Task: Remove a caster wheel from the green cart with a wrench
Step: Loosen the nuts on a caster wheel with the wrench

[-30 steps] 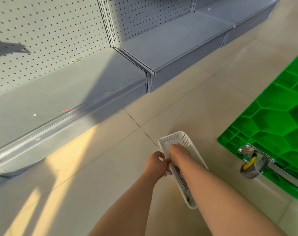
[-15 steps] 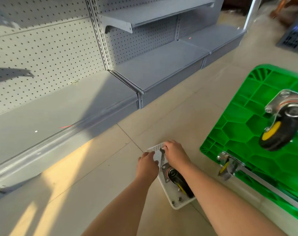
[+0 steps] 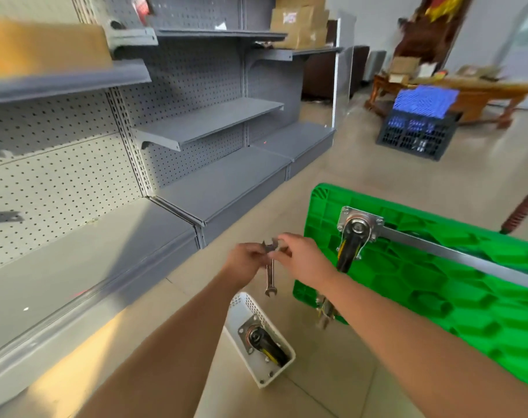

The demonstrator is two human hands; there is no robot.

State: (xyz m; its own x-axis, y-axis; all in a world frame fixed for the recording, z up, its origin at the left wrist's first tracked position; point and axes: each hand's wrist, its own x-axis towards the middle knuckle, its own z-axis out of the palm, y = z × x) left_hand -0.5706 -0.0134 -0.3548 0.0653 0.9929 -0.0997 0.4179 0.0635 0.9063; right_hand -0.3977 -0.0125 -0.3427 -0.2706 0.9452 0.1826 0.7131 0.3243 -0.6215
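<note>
Grey pegboard shelving is seen along the left side and far into the scene, with its lowest shelf just above the tiled floor. A blurred orange-brown shape is seen on an upper shelf at far left, and cardboard boxes are stacked on the top shelf further back.

At centre, a wrench is held in the air above the floor by both hands. Its upper end is pinched by the left hand from the left, and the same upper end is pinched by the fingers of the right hand from the right; each grip is narrow and closed on the tool. The shaft hangs downward, with the lower open jaw free. Whether a second wrench is held at the top cannot be told, since the metal there is blurred.

Near and just below the hands, a white perforated basket lies on the floor, and a loose caster wheel is seen inside it.

To the right, the green cart is lying upside down on the floor, its honeycomb underside facing up. A caster wheel is still bolted by its metal plate at the cart's far left corner, just right of the right hand. Another caster is partly hidden behind the right forearm at the near left corner. A metal bar is laid across the underside.

Far right, a dark crate with a blue top and a wooden bench are seen, blurred.
</note>
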